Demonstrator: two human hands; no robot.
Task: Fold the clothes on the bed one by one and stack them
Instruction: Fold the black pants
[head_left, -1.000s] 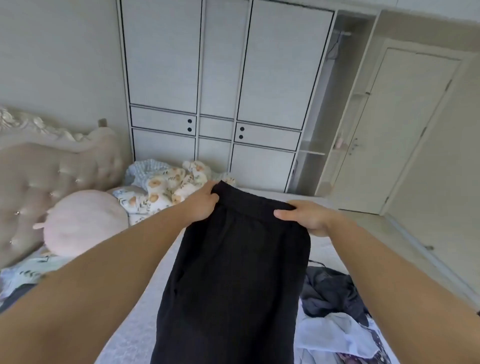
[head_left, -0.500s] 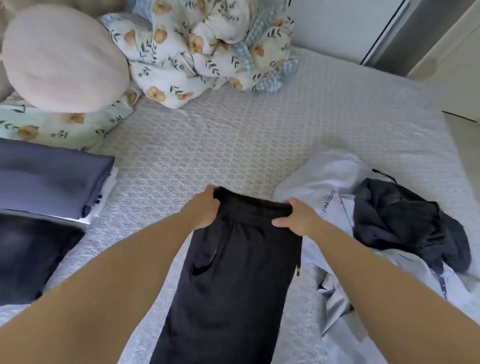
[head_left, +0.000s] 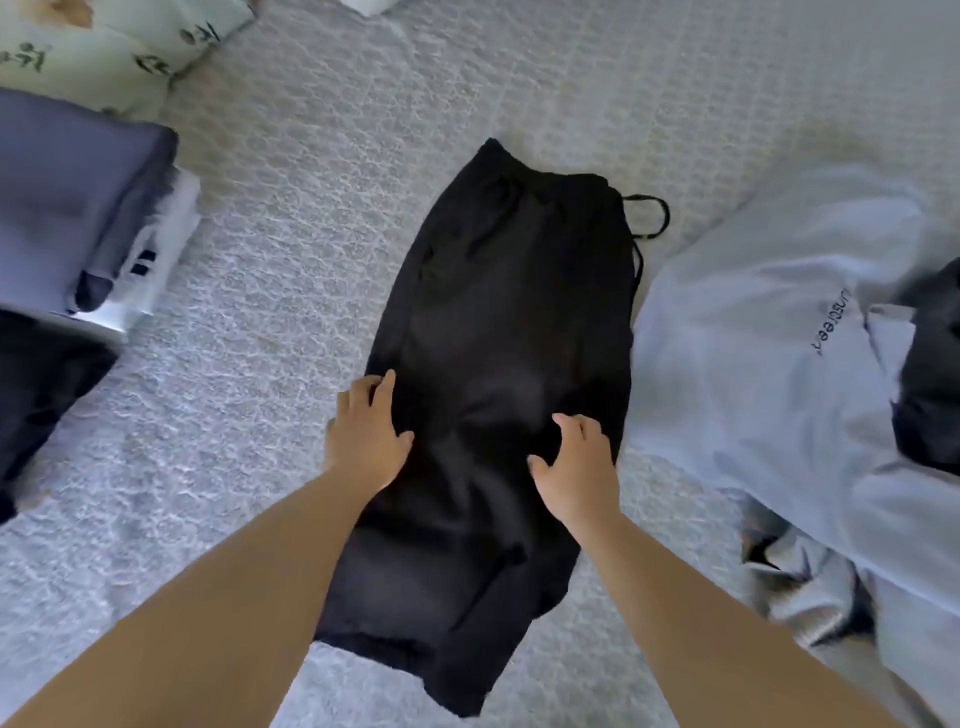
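- The left hand (head_left: 366, 434) is lying flat, fingers relaxed and slightly spread, pressing the left edge of the black trousers (head_left: 498, 395) at mid-length.
- The right hand (head_left: 574, 462) is resting on the trousers nearer their right edge, fingers loosely bent, gripping nothing.
- The trousers are lying lengthwise at frame centre on the grey quilted bedspread (head_left: 322, 249), waistband pointing to 12 o'clock, a drawstring loop (head_left: 652, 215) trailing at 1 o'clock.
- A stack of folded clothes (head_left: 78, 218) is sitting at 9 o'clock, well apart.
- A light grey sweatshirt (head_left: 769, 332) is crowding the trousers' right edge at 3 o'clock; bare bedspread is showing toward 12 and 9 o'clock.
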